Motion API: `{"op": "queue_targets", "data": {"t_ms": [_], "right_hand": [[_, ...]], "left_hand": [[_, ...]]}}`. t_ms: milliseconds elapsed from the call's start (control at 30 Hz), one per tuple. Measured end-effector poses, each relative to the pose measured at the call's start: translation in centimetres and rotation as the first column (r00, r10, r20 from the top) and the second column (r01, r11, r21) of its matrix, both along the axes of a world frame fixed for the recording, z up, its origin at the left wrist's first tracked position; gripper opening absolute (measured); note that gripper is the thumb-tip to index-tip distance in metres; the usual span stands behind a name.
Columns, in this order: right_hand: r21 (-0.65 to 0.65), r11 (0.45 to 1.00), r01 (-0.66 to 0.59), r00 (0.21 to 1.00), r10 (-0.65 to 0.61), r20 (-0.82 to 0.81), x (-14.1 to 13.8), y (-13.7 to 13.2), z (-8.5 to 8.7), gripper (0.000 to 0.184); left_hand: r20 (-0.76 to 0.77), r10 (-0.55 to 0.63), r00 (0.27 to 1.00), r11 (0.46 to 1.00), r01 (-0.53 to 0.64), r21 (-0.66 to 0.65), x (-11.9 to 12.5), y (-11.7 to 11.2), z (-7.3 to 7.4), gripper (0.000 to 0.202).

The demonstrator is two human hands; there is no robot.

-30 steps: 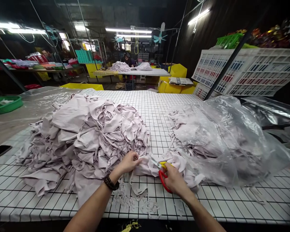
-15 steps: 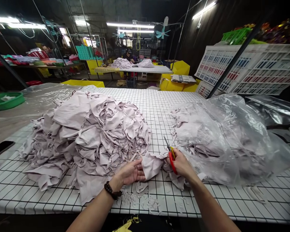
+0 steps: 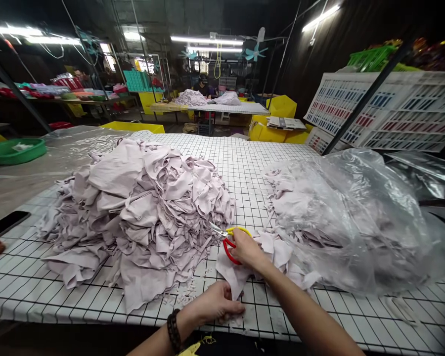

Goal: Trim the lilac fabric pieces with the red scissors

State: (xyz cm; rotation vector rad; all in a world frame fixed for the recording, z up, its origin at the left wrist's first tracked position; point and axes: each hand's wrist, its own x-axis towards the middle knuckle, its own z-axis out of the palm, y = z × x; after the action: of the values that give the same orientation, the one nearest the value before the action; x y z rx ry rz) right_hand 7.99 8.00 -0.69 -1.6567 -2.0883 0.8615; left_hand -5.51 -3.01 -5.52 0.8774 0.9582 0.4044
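My right hand (image 3: 245,248) grips scissors (image 3: 224,233) with one red and one yellow handle loop. Their blades point left toward the large heap of pale lilac fabric pieces (image 3: 152,207), and look slightly apart. Under the right hand lies a single pale lilac fabric piece (image 3: 233,275). My left hand (image 3: 220,302), a dark beaded bracelet on its wrist, has its fingers closed at the lower corner of that piece, near the table's front edge. More fabric pieces (image 3: 282,252) lie just right of my right hand, partly hidden by the forearm.
Clear plastic sheeting (image 3: 363,212) covers another fabric pile on the right. Small scraps (image 3: 181,295) litter the grid-patterned cloth (image 3: 241,163). A phone (image 3: 8,223) and a green basin (image 3: 17,151) are at left. White crates (image 3: 385,109) stand back right; a person (image 3: 202,86) sits at a far table.
My right hand with the scissors has moved left, and the blades now point left. My left hand has come down and right, its fingers going from spread to closed at the fabric's corner.
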Motion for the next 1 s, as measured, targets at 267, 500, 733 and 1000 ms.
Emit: {"op": "queue_targets", "data": {"t_ms": [267,500,733,1000], "right_hand": [[0.006,1.000,0.009,0.937,-0.006,-0.351,-0.1,3.8,3.0,0.012],[0.065,0.997,-0.044,0.725,0.077,-0.684,-0.1,6.4,10.8,0.023],[0.252,0.947,0.201,0.346,0.172,-0.922,1.9,5.0,13.7,0.026],[-0.099,0.930,0.353,0.800,-0.355,-0.483,11.8,-3.6,4.0,0.026]], "left_hand": [[0.190,0.055,0.980,0.971,-0.008,-0.239,-1.4,0.1,1.6,0.029],[0.636,0.594,0.492,0.754,-0.066,-0.653,-2.3,1.0,4.5,0.029],[0.700,0.627,0.341,0.779,-0.268,-0.567,-2.4,2.8,9.4,0.014],[0.411,0.436,0.801,0.885,-0.465,-0.031,-0.9,2.6,6.6,0.029]]}}
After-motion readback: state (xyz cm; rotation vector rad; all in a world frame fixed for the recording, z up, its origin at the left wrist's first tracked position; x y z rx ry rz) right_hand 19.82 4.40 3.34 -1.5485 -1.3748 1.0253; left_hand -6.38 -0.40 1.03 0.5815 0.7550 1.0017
